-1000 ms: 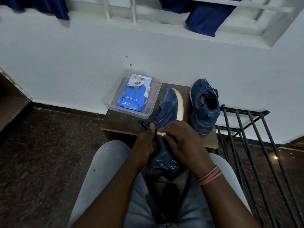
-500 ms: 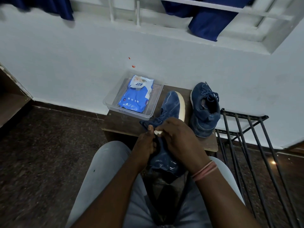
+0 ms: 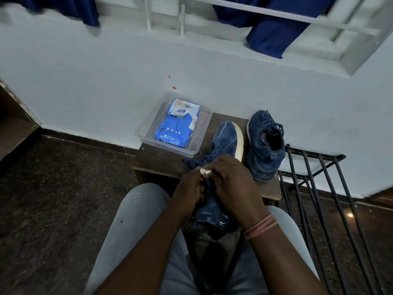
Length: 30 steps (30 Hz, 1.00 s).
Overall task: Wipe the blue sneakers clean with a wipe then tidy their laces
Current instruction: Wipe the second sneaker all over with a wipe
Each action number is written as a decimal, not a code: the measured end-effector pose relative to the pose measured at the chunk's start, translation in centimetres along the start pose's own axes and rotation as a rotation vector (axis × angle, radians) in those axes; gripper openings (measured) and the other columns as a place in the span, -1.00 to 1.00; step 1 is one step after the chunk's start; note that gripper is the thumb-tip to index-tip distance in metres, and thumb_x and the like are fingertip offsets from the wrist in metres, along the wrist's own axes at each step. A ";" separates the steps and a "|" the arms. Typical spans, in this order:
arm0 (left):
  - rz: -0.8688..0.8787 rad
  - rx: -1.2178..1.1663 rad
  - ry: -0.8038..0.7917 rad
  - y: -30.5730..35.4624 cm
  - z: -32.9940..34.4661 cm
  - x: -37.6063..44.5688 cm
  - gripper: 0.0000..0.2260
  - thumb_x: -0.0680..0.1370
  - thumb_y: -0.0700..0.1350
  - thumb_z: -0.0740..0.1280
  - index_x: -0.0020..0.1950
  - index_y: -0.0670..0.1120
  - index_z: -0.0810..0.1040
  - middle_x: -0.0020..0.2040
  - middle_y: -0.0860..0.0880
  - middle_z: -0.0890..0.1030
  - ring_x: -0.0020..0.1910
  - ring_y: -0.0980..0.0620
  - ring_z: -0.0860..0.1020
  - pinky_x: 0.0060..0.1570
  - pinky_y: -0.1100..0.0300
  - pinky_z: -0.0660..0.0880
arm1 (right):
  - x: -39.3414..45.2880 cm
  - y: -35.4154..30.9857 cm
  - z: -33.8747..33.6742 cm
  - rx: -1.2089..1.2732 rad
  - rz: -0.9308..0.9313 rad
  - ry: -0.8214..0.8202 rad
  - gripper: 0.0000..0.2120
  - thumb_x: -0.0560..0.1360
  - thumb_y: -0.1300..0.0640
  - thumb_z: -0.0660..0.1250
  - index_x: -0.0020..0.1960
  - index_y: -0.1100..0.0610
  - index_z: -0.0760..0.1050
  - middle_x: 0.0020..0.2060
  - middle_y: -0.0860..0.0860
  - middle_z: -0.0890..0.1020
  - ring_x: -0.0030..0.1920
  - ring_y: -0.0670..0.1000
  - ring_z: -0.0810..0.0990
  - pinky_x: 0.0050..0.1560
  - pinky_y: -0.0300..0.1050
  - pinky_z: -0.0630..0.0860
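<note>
One wooden bench (image 3: 161, 160) carries one clear tray (image 3: 204, 133) with one blue wipe pack (image 3: 176, 128) and two blue sneakers: one (image 3: 265, 145) upright, one (image 3: 225, 141) tipped sideways. Two hands, left (image 3: 189, 194) and right (image 3: 231, 184), curl over the tipped sneaker, pinching one white wipe (image 3: 204, 171)

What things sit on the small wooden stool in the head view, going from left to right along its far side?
Clear plastic tub holding a blue pack of wipes → sneaker tipped on its side, pale sole edge facing right → upright sneaker. All rest on the stool.
</note>
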<state>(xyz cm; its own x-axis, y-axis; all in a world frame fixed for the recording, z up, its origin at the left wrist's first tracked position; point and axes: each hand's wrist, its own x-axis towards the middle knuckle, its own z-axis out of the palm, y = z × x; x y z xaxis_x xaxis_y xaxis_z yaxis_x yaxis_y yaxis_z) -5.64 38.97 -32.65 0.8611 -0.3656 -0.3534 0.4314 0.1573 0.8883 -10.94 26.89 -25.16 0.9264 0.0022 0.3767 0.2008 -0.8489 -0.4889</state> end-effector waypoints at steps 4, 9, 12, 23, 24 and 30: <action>0.017 0.045 -0.039 0.0 0.1 -0.3 -0.64 0.64 0.07 0.17 -0.30 0.02 0.56 -0.40 -0.09 0.47 -0.43 0.01 0.45 -0.33 0.15 0.38 | -0.1 -0.5 -0.2 0.003 0.037 -0.015 -0.85 0.50 0.30 0.41 -0.05 0.08 0.67 -0.16 -0.09 0.57 -0.11 -0.14 0.49 -0.05 -0.28 0.42; 0.021 -0.008 -0.011 -1.3 -0.3 1.1 -0.47 0.52 0.30 0.31 0.09 -0.15 0.69 0.16 -0.28 0.67 0.24 -0.34 0.59 0.38 -0.30 0.41 | -3.0 -0.4 -1.3 0.085 0.059 -0.149 -0.82 0.45 0.31 0.46 -0.09 0.04 0.69 -0.16 -0.13 0.64 -0.10 -0.16 0.58 -0.02 -0.22 0.52; -0.001 -0.037 -0.012 -0.9 -0.3 0.9 -0.43 0.51 0.24 0.30 0.08 -0.29 0.65 0.08 -0.37 0.66 0.06 -0.41 0.61 0.16 -0.20 0.54 | -3.2 0.0 -1.7 0.131 0.102 -0.123 -0.82 0.46 0.30 0.47 -0.08 0.03 0.68 -0.15 -0.15 0.64 -0.08 -0.17 0.59 0.01 -0.21 0.52; -0.003 0.013 0.022 -0.3 0.2 0.0 -0.43 0.71 -0.06 0.12 -0.48 0.07 0.60 -0.49 0.03 0.49 -0.48 0.08 0.45 -0.29 0.11 0.36 | -0.1 -0.5 0.1 -0.005 0.091 0.014 -0.88 0.53 0.24 0.40 -0.01 0.06 0.66 -0.12 -0.07 0.59 -0.08 -0.11 0.52 -0.01 -0.27 0.42; -0.010 -0.023 0.031 -0.3 0.2 0.3 -0.45 0.71 -0.05 0.15 -0.46 0.06 0.61 -0.46 0.03 0.52 -0.43 0.07 0.48 -0.23 0.10 0.39 | -0.6 -0.5 0.0 0.000 0.070 -0.026 -0.87 0.52 0.25 0.40 -0.03 0.06 0.67 -0.14 -0.08 0.59 -0.08 -0.12 0.51 -0.01 -0.26 0.44; -0.056 -0.108 0.040 0.4 0.6 0.4 -0.66 0.52 0.18 0.29 -0.21 -0.04 0.68 -0.20 -0.23 0.61 -0.18 -0.20 0.54 -0.10 -0.01 0.46 | -3.8 0.8 -1.8 0.144 0.213 0.042 -0.82 0.48 0.30 0.47 -0.08 0.02 0.67 -0.14 -0.16 0.65 -0.07 -0.17 0.61 0.02 -0.18 0.54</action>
<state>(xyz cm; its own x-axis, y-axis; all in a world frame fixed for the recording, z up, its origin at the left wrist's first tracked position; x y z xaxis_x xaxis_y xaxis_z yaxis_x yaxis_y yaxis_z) -5.32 38.35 -32.27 0.8440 -0.3399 -0.4150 0.5037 0.2363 0.8309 -14.91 25.23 -25.59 0.9390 -0.1935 0.2843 0.0486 -0.7436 -0.6668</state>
